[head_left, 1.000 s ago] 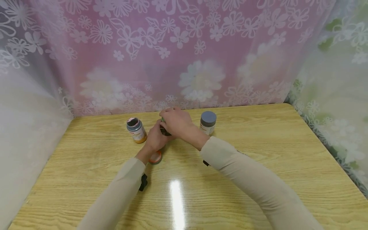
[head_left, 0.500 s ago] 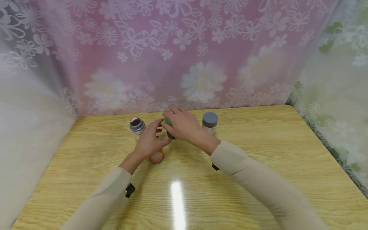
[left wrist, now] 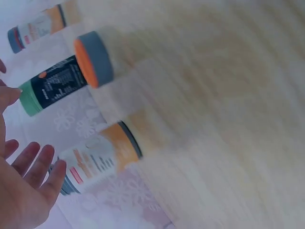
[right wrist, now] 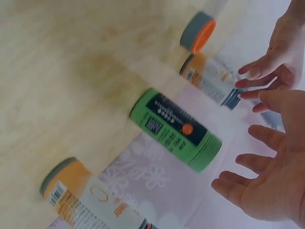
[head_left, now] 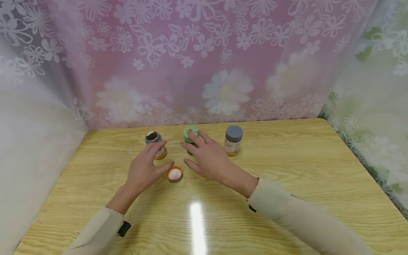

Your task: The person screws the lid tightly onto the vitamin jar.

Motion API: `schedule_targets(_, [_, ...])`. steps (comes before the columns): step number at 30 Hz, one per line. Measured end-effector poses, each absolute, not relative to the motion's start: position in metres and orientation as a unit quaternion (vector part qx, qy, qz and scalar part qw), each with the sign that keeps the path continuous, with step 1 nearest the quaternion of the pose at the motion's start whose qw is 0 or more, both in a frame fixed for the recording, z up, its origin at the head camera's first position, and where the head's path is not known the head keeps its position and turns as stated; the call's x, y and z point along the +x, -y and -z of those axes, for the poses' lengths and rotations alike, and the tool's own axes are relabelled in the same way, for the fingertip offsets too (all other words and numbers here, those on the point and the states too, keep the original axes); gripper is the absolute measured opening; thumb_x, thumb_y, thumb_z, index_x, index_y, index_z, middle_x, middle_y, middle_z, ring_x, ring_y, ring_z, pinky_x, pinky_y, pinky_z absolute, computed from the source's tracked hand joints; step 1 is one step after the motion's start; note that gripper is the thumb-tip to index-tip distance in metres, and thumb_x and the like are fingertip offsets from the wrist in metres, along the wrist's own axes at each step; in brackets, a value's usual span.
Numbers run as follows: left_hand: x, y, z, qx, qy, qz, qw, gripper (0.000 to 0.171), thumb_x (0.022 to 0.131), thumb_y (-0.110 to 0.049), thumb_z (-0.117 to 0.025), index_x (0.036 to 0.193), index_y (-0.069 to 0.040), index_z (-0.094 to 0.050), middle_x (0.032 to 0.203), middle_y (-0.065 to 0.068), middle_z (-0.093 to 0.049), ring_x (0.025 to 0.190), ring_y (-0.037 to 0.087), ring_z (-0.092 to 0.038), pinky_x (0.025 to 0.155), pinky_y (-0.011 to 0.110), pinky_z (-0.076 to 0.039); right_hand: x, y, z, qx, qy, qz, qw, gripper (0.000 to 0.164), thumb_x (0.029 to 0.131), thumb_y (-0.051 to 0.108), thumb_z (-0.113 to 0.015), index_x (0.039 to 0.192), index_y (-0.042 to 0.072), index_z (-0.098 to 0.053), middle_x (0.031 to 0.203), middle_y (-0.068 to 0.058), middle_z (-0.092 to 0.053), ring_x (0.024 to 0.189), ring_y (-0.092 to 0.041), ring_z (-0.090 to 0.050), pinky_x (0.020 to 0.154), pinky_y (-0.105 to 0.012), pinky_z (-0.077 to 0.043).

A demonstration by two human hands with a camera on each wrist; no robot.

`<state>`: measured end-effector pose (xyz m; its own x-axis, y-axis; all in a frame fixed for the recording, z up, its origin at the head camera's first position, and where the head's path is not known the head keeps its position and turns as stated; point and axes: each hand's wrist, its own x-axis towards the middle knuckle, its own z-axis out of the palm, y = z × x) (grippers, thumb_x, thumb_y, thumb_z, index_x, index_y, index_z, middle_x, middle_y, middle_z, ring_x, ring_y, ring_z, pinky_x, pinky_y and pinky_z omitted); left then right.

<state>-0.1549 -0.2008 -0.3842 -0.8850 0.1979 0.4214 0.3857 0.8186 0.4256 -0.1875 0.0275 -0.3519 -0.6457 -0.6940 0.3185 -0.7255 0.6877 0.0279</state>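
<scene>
My left hand (head_left: pixel 143 168) is held above the table with straight, spread fingers and holds nothing. Behind its fingertips stands an open jar (head_left: pixel 162 153) with a white and orange label, its mouth showing torn foil. Whether the fingers touch that jar I cannot tell. A grey screw lid (head_left: pixel 174 174) lies inside-up below the left thumb, its orange rim and pale liner showing. My right hand (head_left: pixel 210 159) hovers with loosely spread fingers in front of a green-capped canister (right wrist: pixel 174 131), partly hiding it in the head view. The canister stands upright, apart from the hand in the right wrist view.
Right of the canister stands a second white and orange jar (head_left: pixel 233 140) with its grey lid on. A pink floral curtain (head_left: pixel 223 81) hangs along the back edge of the wooden table (head_left: pixel 287 159). A bright light reflection (head_left: pixel 197 226) lies on the front of the table.
Both hands have let go of the green-capped canister and drawn apart toward me, the left moving leftward and the right slightly rightward. The canister now stands alone, and its lid is visible.
</scene>
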Motion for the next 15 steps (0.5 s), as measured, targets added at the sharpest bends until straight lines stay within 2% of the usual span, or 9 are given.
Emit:
schedule_targets(4, [-0.149, 0.214, 0.392, -0.179, 0.929, 0.209, 0.246, 0.060, 0.075, -0.034, -0.079, 0.126, -0.009, -0.058, 0.116, 0.009, -0.061, 0.093, 0.029, -0.063, 0.058, 0.042, -0.052, -0.173, -0.027, 0.360, 0.393, 0.908, -0.045, 0.137, 0.056, 0.094, 0.049, -0.055, 0.143, 0.023, -0.047, 0.152, -0.008, -0.031, 0.137, -0.034, -0.028, 0.106, -0.043, -0.033])
schedule_targets(8, [-0.146, 0.226, 0.399, -0.174, 0.927, 0.180, 0.278, 0.059, 0.072, -0.035, -0.080, 0.121, -0.009, -0.061, 0.109, 0.010, -0.063, 0.090, 0.029, -0.064, 0.061, 0.044, -0.053, -0.159, -0.026, 0.367, 0.368, 0.927, 0.004, 0.068, 0.066, 0.094, 0.062, -0.043, 0.151, 0.032, -0.029, 0.159, -0.003, -0.011, 0.144, -0.032, -0.007, 0.113, -0.048, -0.014])
schedule_targets(11, [-0.145, 0.234, 0.404, -0.145, 0.936, 0.171, 0.271, 0.060, 0.073, -0.038, -0.078, 0.122, -0.008, -0.061, 0.109, 0.012, -0.063, 0.089, 0.032, -0.064, 0.060, 0.046, -0.052, -0.152, -0.025, 0.374, 0.356, 0.933, 0.042, 0.026, 0.069, 0.093, 0.070, -0.030, 0.153, 0.037, -0.018, 0.160, -0.001, -0.001, 0.144, -0.030, 0.002, 0.112, -0.053, -0.002])
schedule_targets(15, [-0.146, 0.243, 0.408, -0.087, 0.957, 0.171, 0.218, 0.065, 0.078, -0.044, -0.074, 0.127, -0.005, -0.056, 0.116, 0.015, -0.059, 0.094, 0.036, -0.062, 0.060, 0.049, -0.051, -0.146, -0.023, 0.383, 0.352, 0.935, 0.049, -0.003, 0.070, 0.091, 0.073, -0.020, 0.153, 0.039, -0.014, 0.160, -0.001, 0.000, 0.144, -0.032, 0.005, 0.110, -0.057, 0.004])
